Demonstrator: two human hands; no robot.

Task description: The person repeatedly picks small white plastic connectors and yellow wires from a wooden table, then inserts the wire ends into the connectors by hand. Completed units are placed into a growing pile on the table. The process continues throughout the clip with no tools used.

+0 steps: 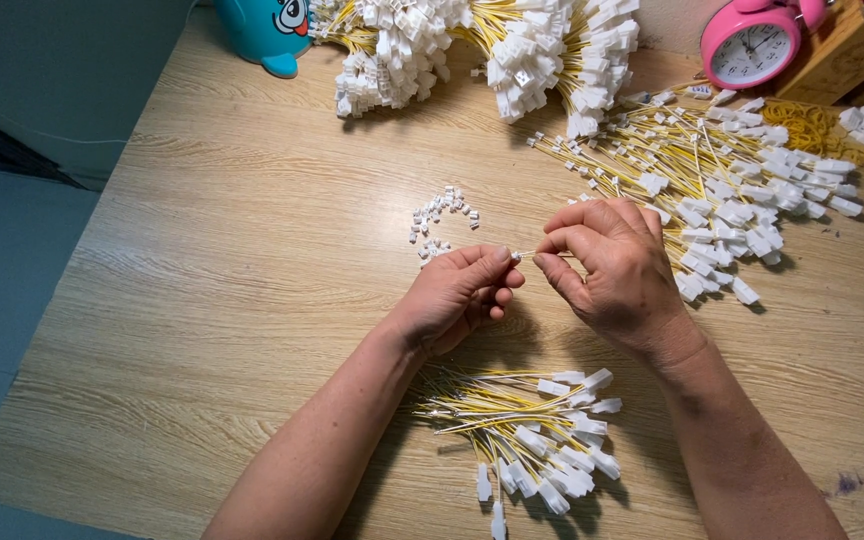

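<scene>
My left hand (460, 292) pinches a tiny white connector housing (516, 257) between thumb and forefinger above the wooden table (222, 300). My right hand (607, 265) faces it, fingers closed on the end of a thin yellow wire whose tip meets the housing. A small scatter of loose white housings (439, 215) lies just beyond the left hand. A pile of yellow wires with white plugs (542, 435) rests between my forearms. A larger spread of similar yellow wires (732, 180) lies to the right of my right hand.
Bundled wires with white plugs (472, 45) are heaped at the table's far edge. A pink alarm clock (752, 45) and a wooden box (847, 50) stand at the far right, with yellow rubber bands (812, 125) nearby. A teal toy (267, 30) sits far left.
</scene>
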